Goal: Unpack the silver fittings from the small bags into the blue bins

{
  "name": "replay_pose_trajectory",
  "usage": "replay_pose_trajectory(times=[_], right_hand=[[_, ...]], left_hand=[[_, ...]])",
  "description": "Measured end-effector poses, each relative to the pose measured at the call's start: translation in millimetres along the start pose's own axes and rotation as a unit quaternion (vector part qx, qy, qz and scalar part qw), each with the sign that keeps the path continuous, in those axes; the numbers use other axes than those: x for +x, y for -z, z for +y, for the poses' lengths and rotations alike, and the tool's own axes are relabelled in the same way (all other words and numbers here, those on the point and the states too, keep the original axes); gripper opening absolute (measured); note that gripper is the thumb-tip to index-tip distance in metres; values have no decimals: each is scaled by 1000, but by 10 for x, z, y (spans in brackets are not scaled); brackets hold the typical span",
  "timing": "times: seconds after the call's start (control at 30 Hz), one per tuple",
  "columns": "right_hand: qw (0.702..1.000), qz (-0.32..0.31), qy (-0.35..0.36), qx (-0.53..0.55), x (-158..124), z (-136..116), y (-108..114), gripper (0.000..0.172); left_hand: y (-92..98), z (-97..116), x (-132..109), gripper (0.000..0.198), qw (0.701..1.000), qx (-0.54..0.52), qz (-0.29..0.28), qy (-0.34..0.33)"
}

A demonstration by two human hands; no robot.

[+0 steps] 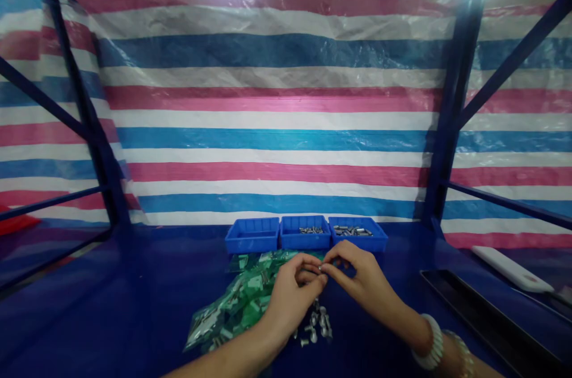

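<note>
My left hand (292, 291) and my right hand (360, 273) meet over the blue tabletop, fingertips nearly touching. Between them shows a tiny bright metal piece (320, 269), mostly hidden, its kind too small to tell. The right thumb and index finger pinch it. The left fingers are curled with the thumb toward them; what they grip is covered. Below the hands lies a loose group of silver screws (314, 330). Green-tinted clear plastic bags (250, 288) with metal parts are heaped beside and partly behind my left hand.
Along the back stand three blue bins: the left bin (252, 242) shows no contents, while the middle bin (305, 241) and right bin (373, 242) hold small metal parts. A black tray (482, 312) and a white device (512, 269) lie right. Blue posts (451, 104) frame the striped sheet.
</note>
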State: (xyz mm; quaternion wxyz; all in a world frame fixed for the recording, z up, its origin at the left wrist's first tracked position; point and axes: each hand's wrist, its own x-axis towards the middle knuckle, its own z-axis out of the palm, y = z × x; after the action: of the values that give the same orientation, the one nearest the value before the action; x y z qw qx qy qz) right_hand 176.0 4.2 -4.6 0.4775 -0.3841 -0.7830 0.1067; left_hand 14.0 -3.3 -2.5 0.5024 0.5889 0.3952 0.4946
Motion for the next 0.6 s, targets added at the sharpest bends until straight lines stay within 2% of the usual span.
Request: replay_pose_trajectory(times=[0.1,0.17,0.23,0.3,0.37,0.4,0.5,0.6], right_hand=[[994,-8,-82,68,8,6,-47,14],[980,-26,-128,151,17,30,-77,22],[947,-70,-180,255,20,55,-109,29],[899,-110,-228,358,11,72,-153,31],[867,-113,-254,414,-9,87,-213,31],[865,-102,-257,419,-20,100,-244,31],[886,-72,-259,378,-37,172,-303,30],[912,-55,-245,323,-21,254,-272,23]], left_hand=[[12,13,-6,12,998,53,20,-42],[35,48,14,11,991,95,35,-90],[52,87,65,8,976,142,41,-158],[36,98,152,6,960,180,37,-211],[-16,62,265,5,952,201,30,-230],[-47,31,327,6,950,207,27,-231],[-88,-32,521,10,947,220,29,-231],[26,71,682,16,946,228,31,-227]])
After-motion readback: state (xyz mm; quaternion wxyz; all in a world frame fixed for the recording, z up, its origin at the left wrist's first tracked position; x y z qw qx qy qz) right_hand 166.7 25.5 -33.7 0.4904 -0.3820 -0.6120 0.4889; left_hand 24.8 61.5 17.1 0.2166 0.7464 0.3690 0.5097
